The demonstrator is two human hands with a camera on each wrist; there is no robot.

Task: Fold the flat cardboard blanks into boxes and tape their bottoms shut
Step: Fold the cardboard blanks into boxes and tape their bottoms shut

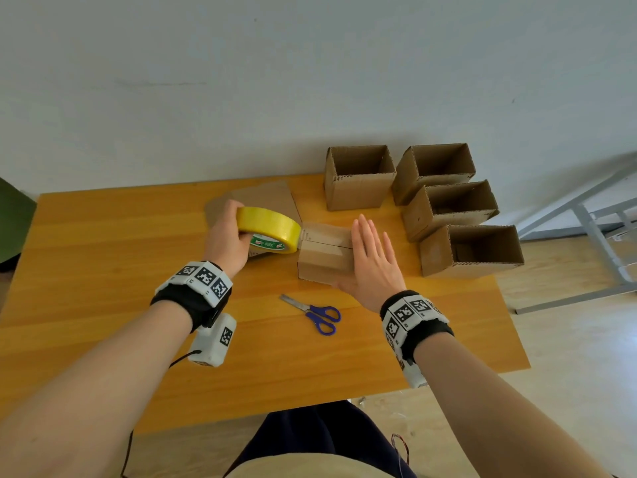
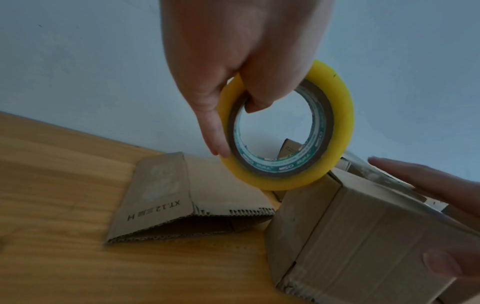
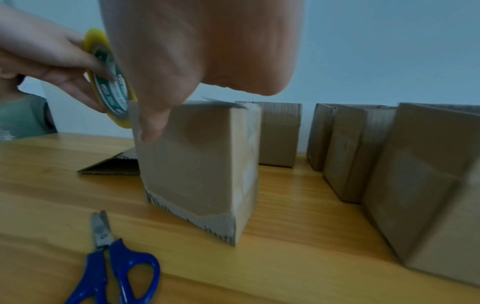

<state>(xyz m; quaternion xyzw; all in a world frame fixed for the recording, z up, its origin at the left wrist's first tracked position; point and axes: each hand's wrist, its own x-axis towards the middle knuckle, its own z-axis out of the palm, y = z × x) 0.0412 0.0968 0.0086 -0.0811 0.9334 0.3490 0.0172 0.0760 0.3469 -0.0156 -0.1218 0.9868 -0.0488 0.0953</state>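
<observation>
A folded cardboard box (image 1: 322,260) (image 2: 363,226) (image 3: 192,164) stands bottom-up in the middle of the wooden table (image 1: 103,270). Clear tape lies along its closed flaps. My left hand (image 1: 225,236) (image 2: 233,72) grips a yellow tape roll (image 1: 272,222) (image 2: 342,115) (image 3: 118,96), held at the box's left top edge. My right hand (image 1: 374,260) (image 3: 194,51) lies flat on the box's top right, fingers straight, thumb against the near side. A flat cardboard blank (image 1: 269,196) (image 2: 161,195) (image 3: 111,166) lies behind the roll.
Blue-handled scissors (image 1: 319,313) (image 3: 114,267) lie on the table just in front of the box. Several open-topped boxes (image 1: 448,208) (image 3: 358,154) stand in a cluster at the back right. A grey metal frame (image 1: 586,215) stands beyond the table's right edge. A person in green (image 3: 23,115) is at the left.
</observation>
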